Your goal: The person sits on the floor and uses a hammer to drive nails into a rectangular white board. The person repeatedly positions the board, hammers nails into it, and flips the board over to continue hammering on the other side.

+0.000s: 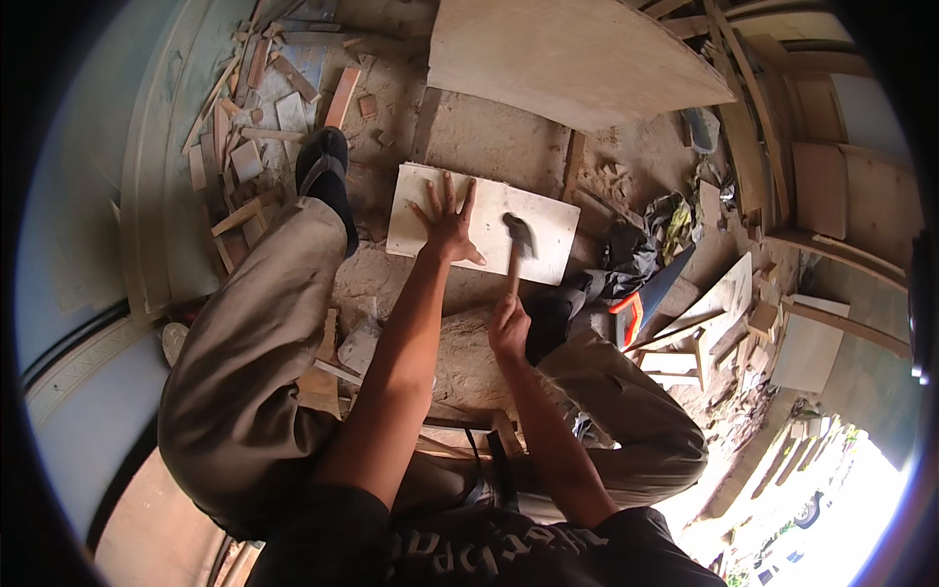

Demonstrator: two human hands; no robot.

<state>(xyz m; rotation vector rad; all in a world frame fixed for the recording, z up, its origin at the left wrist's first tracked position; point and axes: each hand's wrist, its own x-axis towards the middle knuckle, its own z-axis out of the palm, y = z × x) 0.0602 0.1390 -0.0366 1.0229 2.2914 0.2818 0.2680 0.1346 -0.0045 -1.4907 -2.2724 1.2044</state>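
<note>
A pale rectangular wooden board (403, 220) lies flat on the floor between my feet. My left hand (451, 231) presses on its left half with the fingers spread wide. In my right hand (510, 328) is a hammer (515, 264), gripped by its wooden handle. The dark hammer head is over the board's right half, slightly blurred; I cannot tell whether it touches the surface. A few small dark marks dot the board. Whatever lies under the hammer head is hidden.
Wood offcuts (246, 159) are heaped at the far left. A large plywood sheet (558, 59) stands beyond the board. To the right lie a handsaw with an orange handle (626, 318), black plastic (631, 259) and more scraps (763, 318). My shoes (323, 161) flank the board.
</note>
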